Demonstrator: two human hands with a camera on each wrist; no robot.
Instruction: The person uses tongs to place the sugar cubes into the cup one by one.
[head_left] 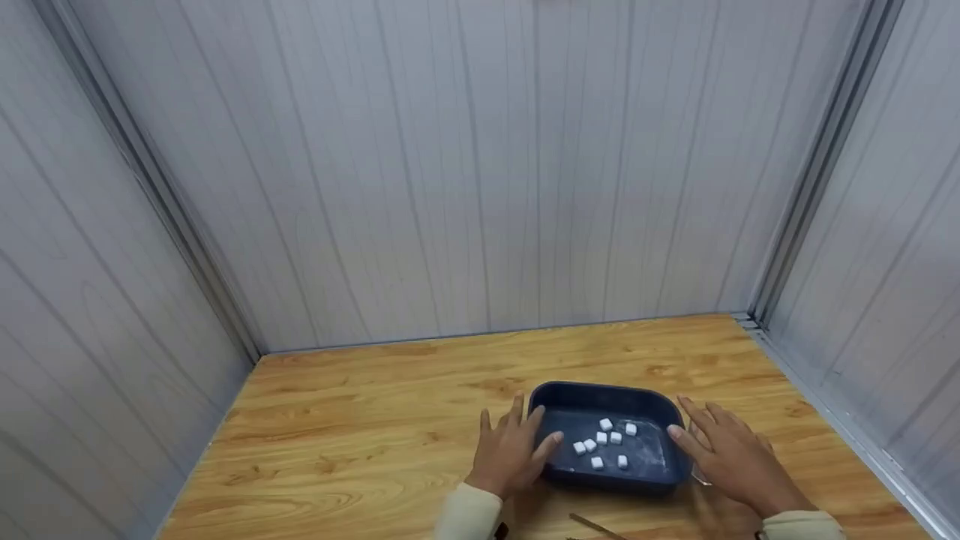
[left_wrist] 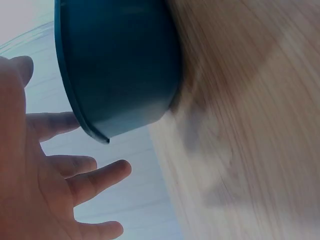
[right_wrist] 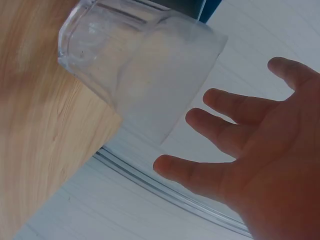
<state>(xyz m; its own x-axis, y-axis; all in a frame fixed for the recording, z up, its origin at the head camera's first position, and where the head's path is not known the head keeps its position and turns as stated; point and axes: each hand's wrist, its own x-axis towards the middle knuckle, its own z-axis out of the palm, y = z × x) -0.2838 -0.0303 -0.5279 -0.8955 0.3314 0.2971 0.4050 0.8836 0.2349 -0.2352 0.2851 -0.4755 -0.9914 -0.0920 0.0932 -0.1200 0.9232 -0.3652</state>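
A dark blue rectangular tray [head_left: 611, 481] stands on the wooden table with several small white cubes [head_left: 601, 438] scattered on its floor. My left hand [head_left: 510, 454] is at the tray's left side, fingers spread and thumb reaching over the rim. In the left wrist view, an index finger overlaps the rim of the tray [left_wrist: 120, 65]. My right hand [head_left: 727, 454] hovers by the right side with its fingers extended. Below it, close beside the tray, a clear glass [right_wrist: 145, 65] stands upright, mostly hidden by this hand in the head view. Neither hand grips anything.
A thin brown stick [head_left: 596, 525] lies in front of the tray, cut off by the bottom of the head view. The wooden tabletop [head_left: 360, 450] stretches to the left. Pale panelled walls [head_left: 480, 187] enclose the table at the back and both sides.
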